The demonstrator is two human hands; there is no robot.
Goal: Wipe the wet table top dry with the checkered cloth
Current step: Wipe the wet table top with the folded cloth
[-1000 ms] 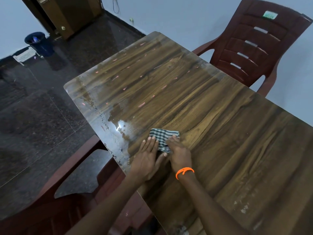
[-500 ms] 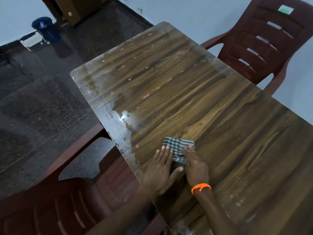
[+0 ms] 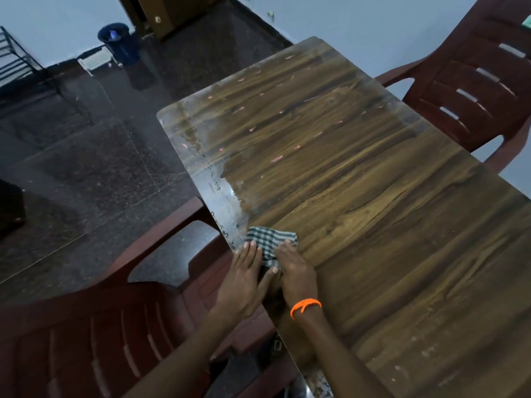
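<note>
Your left hand point(image 3: 240, 285) lies flat w/ fingers straight, fingertips pressing the near-left corner of the checkered cloth point(image 3: 270, 242), right at the table top point(image 3: 373, 214) edge. Your right hand point(image 3: 296, 275), orange band point(image 3: 305, 306) on the wrist, sits just beside it, fingers bent down onto the cloth's near-right part; thumbs nearly touch. Cloth is folded small, lying just ahead of both hands. Ahead-left of the hands a wet streak point(image 3: 227, 196) w/ droplets runs along the edge. Below your left arm: a maroon chair point(image 3: 86, 340). Far right of the hands, 2nd chair point(image 3: 474, 90). Far left on the floor, a blue bin point(image 3: 117, 41).
</note>
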